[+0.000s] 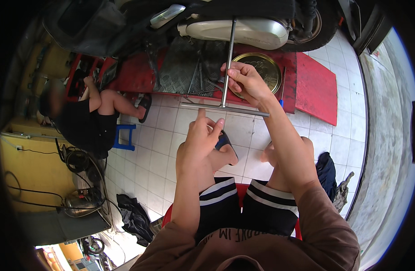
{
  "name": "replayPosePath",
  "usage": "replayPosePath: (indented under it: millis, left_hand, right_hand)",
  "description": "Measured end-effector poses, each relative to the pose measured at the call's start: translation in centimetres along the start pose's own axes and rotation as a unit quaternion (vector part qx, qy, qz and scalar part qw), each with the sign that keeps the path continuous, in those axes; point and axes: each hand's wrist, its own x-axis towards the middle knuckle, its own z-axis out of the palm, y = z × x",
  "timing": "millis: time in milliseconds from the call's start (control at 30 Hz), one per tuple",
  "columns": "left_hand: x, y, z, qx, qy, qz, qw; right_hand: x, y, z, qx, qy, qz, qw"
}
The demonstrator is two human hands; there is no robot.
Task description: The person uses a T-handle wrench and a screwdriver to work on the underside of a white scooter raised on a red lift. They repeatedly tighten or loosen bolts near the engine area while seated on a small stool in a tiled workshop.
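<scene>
A long steel T-handle wrench (229, 67) stretches out ahead of me, its far end over the upper edge of the silver engine cover (234, 32) of a scooter. My right hand (246, 82) is closed round the shaft, thumb and fingers on it. The crossbar lies nearest me, its right end by my right wrist. My left hand (201, 135) is under the bar's left half, index finger stretched up to it and thumb apart; it grips nothing. Whether that fingertip touches the bar, I cannot tell. Where the wrench's far tip sits is unclear.
The scooter stands over a red platform (317, 90) with a metal tread plate (182, 67), loose tools and a round gold tray (278, 86). A blue-handled screwdriver (281, 102) lies beside the tray. Another person (83, 115) sits at left near a blue stool (124, 137).
</scene>
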Motion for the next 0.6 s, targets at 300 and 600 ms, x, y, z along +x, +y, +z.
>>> replayPosePath:
  millis: [300, 600]
  left_hand:
    - [-0.6, -0.1, 0.8, 0.101, -0.170, 0.073, 0.978]
    - [-1.9, 2.4, 1.2, -0.094, -0.152, 0.215, 0.960]
  right_hand:
    - [0.1, 0.2, -0.8, 0.000, 0.002, -0.014, 1.000]
    - [0.2, -0.1, -0.7, 0.023, -0.012, -0.032, 0.999]
